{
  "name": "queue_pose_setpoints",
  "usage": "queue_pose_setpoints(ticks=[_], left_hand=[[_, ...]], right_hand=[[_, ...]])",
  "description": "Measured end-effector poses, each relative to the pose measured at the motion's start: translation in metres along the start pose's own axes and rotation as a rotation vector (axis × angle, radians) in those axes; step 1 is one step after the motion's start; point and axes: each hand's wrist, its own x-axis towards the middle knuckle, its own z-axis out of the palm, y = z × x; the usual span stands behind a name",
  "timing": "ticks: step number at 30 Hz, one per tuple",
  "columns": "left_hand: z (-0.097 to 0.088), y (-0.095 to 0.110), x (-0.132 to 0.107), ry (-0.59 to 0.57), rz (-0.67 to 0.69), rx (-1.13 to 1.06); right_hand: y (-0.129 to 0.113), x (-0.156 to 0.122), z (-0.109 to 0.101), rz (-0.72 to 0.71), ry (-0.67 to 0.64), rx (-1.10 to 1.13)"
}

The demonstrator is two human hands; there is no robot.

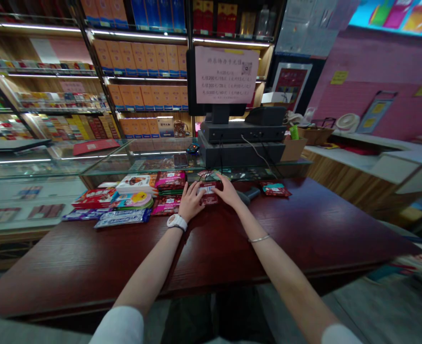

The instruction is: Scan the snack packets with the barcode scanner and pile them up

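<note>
Both my hands rest on a small dark red packet (208, 195) with a white label, lying on the dark red wooden counter (232, 243). My left hand (190, 200), a white watch on its wrist, holds the packet's left edge with curled fingers. My right hand (228, 192), a thin bracelet on its wrist, grips the packet's right edge. A black handheld scanner (249, 194) lies just right of my right hand.
Stacked snack packets (132, 198) lie to the left on the counter, and a single red packet (275, 189) to the right. A black register with a paper notice (227, 75) stands behind, on a glass display case (89, 165). Shelves of boxed goods fill the back wall.
</note>
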Motion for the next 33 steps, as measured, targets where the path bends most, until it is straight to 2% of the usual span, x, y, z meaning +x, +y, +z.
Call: queue_pose_setpoints(ticks=[5,9,15,19,23,26,33], left_hand=[[0.0,0.005,0.001,-0.043,0.081,0.007],[0.001,0.008,0.001,-0.031,0.123,0.032],[0.002,0.008,0.0,0.03,0.17,0.046],[0.005,0.007,0.002,0.104,0.15,0.031],[0.004,0.005,0.003,0.192,0.077,-0.001],[-0.001,0.004,0.002,0.224,0.044,-0.006],[-0.013,-0.001,0.004,0.257,0.093,0.028]], right_hand=[[0.007,-0.011,-0.006,-0.032,-0.061,0.003],[0.002,-0.014,-0.013,0.055,-0.078,0.014],[0.0,-0.013,-0.015,0.109,0.023,0.066],[0.0,-0.014,-0.012,0.032,0.139,0.017],[-0.001,-0.016,-0.008,-0.071,0.196,-0.049],[-0.002,-0.018,-0.005,-0.151,0.182,-0.085],[-0.014,-0.026,-0.004,-0.32,0.129,-0.293]])
